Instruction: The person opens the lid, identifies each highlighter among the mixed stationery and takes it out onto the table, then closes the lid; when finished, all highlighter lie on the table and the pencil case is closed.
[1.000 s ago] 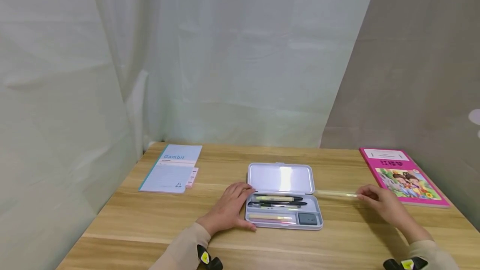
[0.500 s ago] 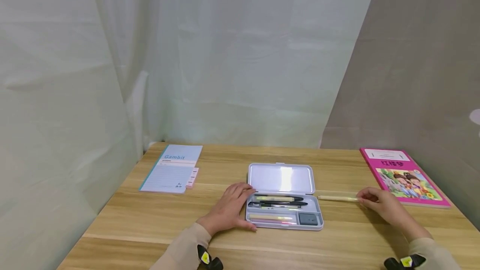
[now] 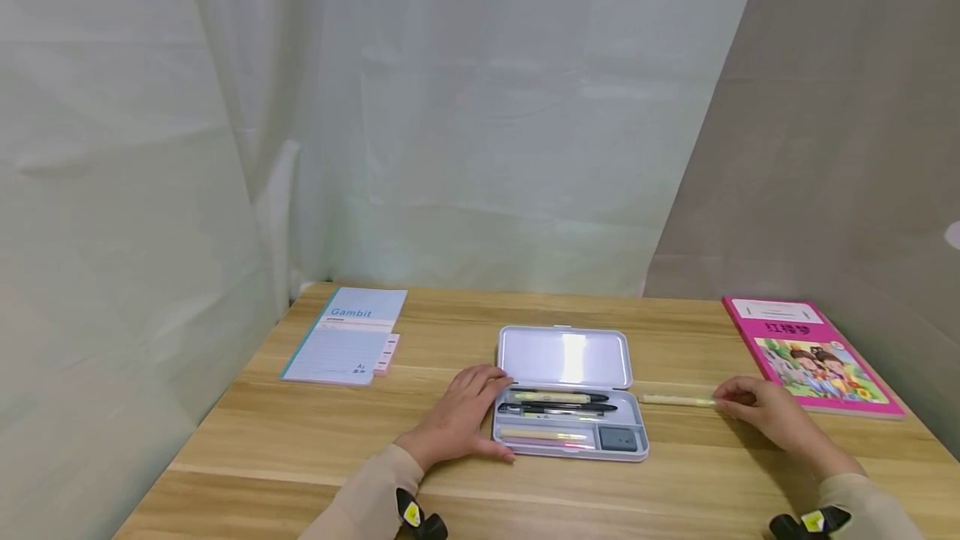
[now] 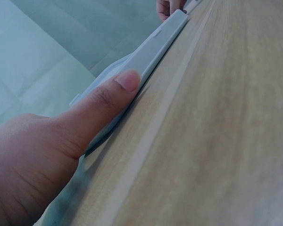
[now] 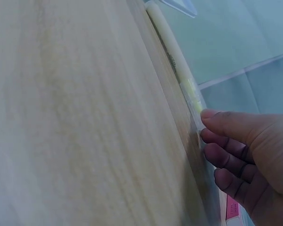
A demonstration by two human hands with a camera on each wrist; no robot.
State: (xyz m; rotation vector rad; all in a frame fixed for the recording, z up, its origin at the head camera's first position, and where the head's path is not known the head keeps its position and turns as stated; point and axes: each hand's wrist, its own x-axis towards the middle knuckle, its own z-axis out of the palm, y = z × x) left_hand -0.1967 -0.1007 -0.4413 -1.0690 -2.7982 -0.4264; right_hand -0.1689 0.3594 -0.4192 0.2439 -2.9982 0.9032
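Observation:
An open white pencil case [image 3: 564,357] stands on the wooden table. Its back compartment holds several pens [image 3: 558,408]; the front one holds slim pale and pink sticks [image 3: 543,436] beside a dark grey block [image 3: 617,438]. My left hand [image 3: 457,419] grips the case's left end, fingers by the hinge and thumb [image 4: 104,101] against the front wall; in the left wrist view its other fingers are hidden. To the right of the case, my right hand [image 3: 772,415] pinches the end of a pale yellow pen [image 5: 170,47], which points left at the case, low over or on the table.
A light blue notebook [image 3: 345,336] lies at the back left, with a pink tabbed pad [image 3: 387,353] partly under its right edge. At the back right lies a pink picture book [image 3: 813,357], just behind my right hand. Pale curtains [image 3: 487,123] hang behind the table.
My right hand has moved slightly down and toward me, and the pen has come lower and nearer with it. My left hand stays on the pencil case.

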